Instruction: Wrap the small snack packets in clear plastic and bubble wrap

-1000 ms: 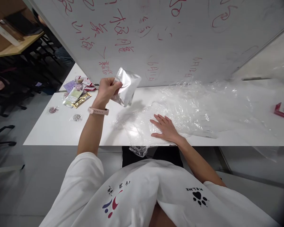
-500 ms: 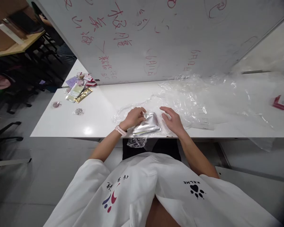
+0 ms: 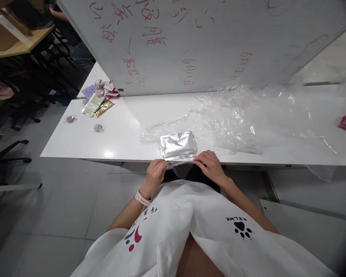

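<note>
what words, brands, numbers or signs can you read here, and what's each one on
"KELME": white T-shirt, upside down in this view
"6月12日": whiteboard, red handwriting, sideways
"6月11日", probably: same whiteboard, circled
Other red handwriting: too unclear or cut off to read surely
Characters on the shirt's other side: partly folded, unreadable
Silver foil pouch, green packet: print too small

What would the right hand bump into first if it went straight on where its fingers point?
The film: the right hand seems to be pinching its near edge. Beyond that, it might brush the silver pouch or pass just in front; depth is unclear.
</note>
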`<state>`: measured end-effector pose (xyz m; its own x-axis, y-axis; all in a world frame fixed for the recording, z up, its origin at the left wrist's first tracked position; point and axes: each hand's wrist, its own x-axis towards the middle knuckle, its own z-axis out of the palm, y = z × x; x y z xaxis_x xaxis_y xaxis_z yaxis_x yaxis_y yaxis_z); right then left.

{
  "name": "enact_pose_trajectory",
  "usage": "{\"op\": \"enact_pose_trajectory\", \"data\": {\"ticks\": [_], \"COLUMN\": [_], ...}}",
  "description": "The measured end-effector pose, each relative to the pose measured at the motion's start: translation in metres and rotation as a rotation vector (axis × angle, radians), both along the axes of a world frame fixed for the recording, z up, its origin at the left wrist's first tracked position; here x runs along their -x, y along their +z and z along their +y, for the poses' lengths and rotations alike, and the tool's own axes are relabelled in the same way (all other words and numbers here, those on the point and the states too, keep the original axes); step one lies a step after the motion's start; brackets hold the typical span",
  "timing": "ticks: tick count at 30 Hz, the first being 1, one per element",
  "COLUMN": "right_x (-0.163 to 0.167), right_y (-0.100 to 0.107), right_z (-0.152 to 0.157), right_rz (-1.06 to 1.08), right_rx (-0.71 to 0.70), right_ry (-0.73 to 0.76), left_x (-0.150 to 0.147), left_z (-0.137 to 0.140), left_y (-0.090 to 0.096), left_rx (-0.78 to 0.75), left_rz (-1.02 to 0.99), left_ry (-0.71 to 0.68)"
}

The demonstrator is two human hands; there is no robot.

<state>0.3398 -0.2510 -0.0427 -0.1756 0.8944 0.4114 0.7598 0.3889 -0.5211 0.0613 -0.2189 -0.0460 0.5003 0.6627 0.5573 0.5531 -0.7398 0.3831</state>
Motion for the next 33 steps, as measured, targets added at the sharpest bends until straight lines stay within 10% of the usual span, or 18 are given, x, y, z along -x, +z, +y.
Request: {"op": "enact_pose_trajectory", "data": {"ticks": [7,14,24,33], "right_x": [-0.022,0.039,0.047,0.048], "right_y": [0.038,0.047,0.009,0.007], "right_z": [-0.002,0.053,0.076,0.076], "right_rz": [0.055,-0.063,-0.171,-0.159], "right_rx": [0.183,0.071,0.229,0.202], "right_ry": [0.093,0.133,0.123,0.133], "left_x": [0.023,0.007,-0.023,-0.014], "left_z": [0.005,0.025,0.078,0.084], "left_y": [0.020,0.038,0.039,0.044], "left_rx": [0.208,0.555,1.145,1.037], "left_rz": [-0.086,-0.132,-0.826,-0.950], "left_ry": [0.004,0.676,0.009,0.350]}}
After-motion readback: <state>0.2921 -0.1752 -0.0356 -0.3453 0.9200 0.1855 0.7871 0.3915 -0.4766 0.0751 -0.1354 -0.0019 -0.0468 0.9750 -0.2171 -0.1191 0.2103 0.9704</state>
